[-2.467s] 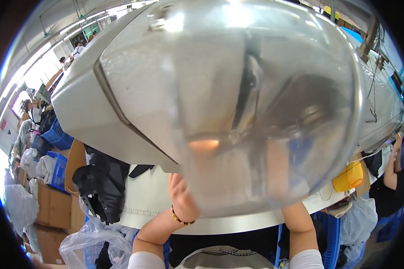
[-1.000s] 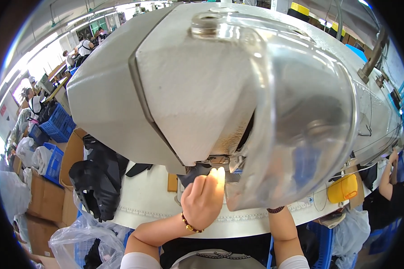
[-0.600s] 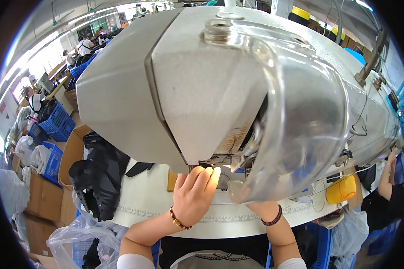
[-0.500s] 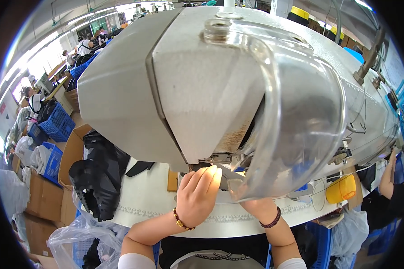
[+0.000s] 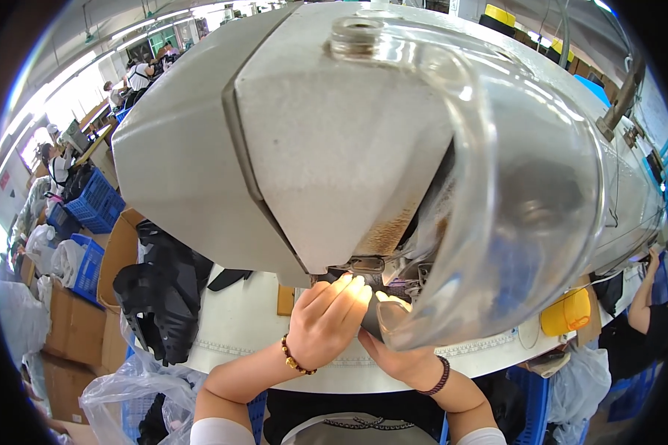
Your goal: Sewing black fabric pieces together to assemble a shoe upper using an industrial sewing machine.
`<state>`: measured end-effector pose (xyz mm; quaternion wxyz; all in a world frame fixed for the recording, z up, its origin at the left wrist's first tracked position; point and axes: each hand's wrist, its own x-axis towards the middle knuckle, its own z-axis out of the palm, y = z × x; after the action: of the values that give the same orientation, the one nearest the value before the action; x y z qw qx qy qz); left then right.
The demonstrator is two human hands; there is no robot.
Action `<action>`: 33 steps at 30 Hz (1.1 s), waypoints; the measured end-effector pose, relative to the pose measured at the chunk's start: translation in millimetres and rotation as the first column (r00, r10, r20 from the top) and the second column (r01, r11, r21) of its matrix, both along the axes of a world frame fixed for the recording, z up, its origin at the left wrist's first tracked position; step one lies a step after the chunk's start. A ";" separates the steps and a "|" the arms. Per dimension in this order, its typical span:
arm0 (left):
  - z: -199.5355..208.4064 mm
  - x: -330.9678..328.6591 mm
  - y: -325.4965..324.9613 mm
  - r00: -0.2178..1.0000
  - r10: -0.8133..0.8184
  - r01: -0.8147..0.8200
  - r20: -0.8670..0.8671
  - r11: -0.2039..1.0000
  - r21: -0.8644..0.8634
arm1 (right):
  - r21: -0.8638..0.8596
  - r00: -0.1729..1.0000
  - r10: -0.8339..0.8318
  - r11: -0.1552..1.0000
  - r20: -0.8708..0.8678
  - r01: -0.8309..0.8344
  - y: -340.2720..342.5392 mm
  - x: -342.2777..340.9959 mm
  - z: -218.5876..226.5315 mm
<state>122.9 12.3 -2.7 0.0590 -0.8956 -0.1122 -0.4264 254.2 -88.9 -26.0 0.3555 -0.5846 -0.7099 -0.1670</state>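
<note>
Head view: a worker's left hand (image 5: 326, 322) bunches its fingers below the grey machine head (image 5: 341, 156), whatever they grip hidden from sight, while the right hand (image 5: 402, 362), partly closed, holds a dark grey piece (image 5: 372, 317) between the two hands, beside the clear guard (image 5: 542, 230) over the white bench (image 5: 234, 315).

Warm light from beneath the pale machine head (image 5: 334, 148) glows on the fingertips of the left hand (image 5: 325, 320), while ceiling tubes (image 5: 130, 40) run bright at upper left. The clear shield (image 5: 545, 215) carries white glare and smears the view behind it. Fisheye distortion bows the bench (image 5: 234, 322); the rim goes black.
</note>
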 end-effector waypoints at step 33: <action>2.4 -11.4 14.3 0.998 -0.035 0.040 -0.047 0.995 0.092 | -0.106 0.469 0.077 0.930 -0.880 -0.352 9.2 27.1 -20.1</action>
<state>111.5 26.5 -0.2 0.0952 -0.9034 -0.0741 -0.4116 281.2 -79.7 -46.1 0.5961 -0.5368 -0.5199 0.2936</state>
